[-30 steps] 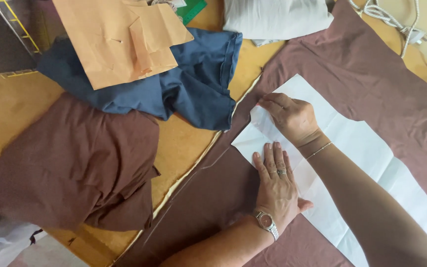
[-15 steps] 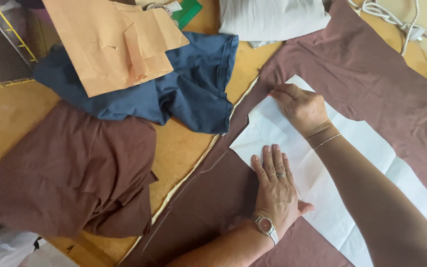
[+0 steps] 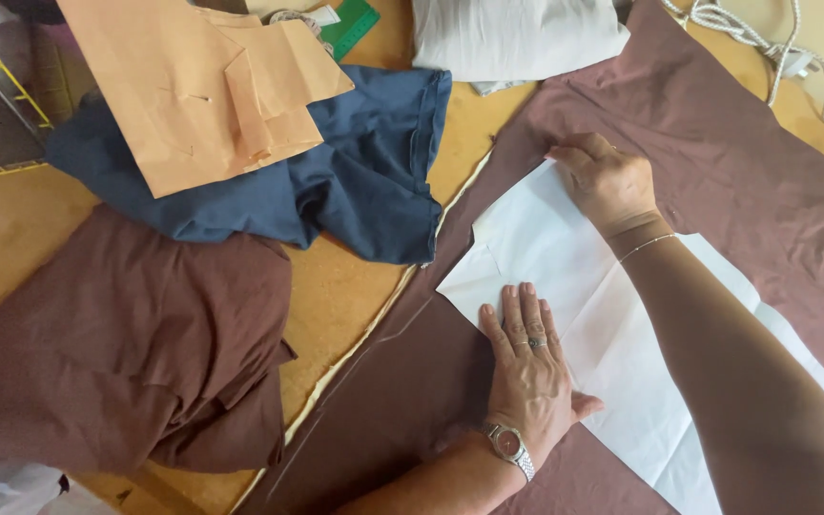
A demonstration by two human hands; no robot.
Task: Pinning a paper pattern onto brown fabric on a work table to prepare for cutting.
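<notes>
Left hand (image 3: pixel 526 367): flat, fingers spread, palm down on the near edge of the white paper pattern (image 3: pixel 574 277); grips nothing.
Right hand (image 3: pixel 607 181): fingers curled, pressing the pattern's far corner; grips nothing.
Pattern: flat on the brown fabric (image 3: pixel 717 133), right half of the tabletop (image 3: pixel 345 296).
Left half: blue cloth (image 3: pixel 355 181) under tan paper pieces (image 3: pixel 193 86); crumpled brown cloth (image 3: pixel 126 353) near the front edge.
</notes>
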